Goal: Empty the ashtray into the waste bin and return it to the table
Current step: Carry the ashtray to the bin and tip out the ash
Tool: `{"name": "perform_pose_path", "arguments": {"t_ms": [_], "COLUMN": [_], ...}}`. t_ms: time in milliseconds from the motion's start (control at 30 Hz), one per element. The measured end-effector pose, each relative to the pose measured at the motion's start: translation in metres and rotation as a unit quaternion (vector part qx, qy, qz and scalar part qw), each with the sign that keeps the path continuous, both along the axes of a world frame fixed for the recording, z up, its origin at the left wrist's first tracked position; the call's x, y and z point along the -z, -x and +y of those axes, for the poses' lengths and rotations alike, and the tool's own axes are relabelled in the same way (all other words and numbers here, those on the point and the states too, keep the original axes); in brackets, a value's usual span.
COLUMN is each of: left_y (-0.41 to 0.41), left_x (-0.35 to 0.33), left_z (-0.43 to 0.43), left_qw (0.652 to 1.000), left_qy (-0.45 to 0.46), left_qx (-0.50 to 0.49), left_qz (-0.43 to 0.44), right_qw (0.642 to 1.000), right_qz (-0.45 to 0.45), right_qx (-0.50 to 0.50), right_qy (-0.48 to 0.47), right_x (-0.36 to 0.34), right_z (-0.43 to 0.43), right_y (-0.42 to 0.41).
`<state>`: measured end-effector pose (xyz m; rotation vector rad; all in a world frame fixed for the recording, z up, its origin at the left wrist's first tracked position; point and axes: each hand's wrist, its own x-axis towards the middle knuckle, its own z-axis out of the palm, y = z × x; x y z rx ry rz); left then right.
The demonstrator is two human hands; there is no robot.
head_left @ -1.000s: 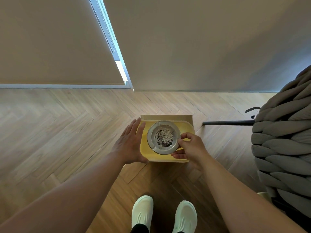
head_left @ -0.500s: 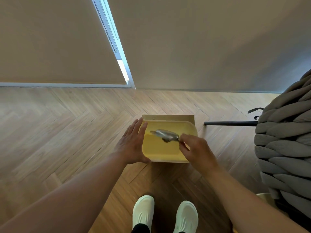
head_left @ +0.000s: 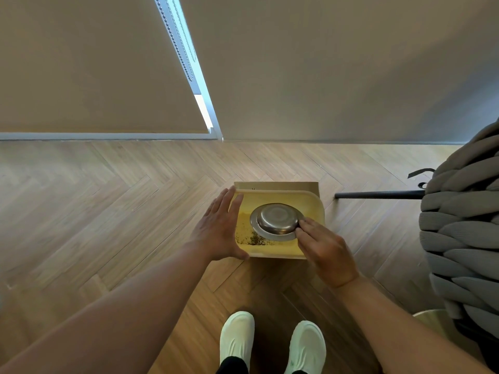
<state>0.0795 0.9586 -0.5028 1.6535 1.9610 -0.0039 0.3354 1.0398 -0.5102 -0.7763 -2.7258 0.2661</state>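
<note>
Right hand (head_left: 325, 251) pinches the ashtray (head_left: 276, 221) upside-down over the bin (head_left: 314, 209) so ash drops; left hand (head_left: 220, 230), spread flat, steadies it.

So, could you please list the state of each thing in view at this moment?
ashtray: turned upside down over the bin, pinched at its rim.
waste bin: open, ash scattered on its yellow inside.
ash: already in the bin.
right hand: gripping the ashtray rim.
left hand: flat against the bin's left side.
</note>
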Motion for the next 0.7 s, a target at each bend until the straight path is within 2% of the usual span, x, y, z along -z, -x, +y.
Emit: {"name": "perform_pose_path", "arguments": {"t_ms": [700], "left_y": [-0.0023], "left_x": [0.0003], "left_z": [-0.0002], "left_qw": [1.000], "left_qy": [0.004], "left_qx": [-0.015], "left_qz": [0.002], "right_qw": [1.000], "right_qz": [-0.003], "right_qx": [0.006], "right_qy": [-0.001], "right_x": [0.0057], "right_z": [0.0004], "right_y": [-0.0054]}}
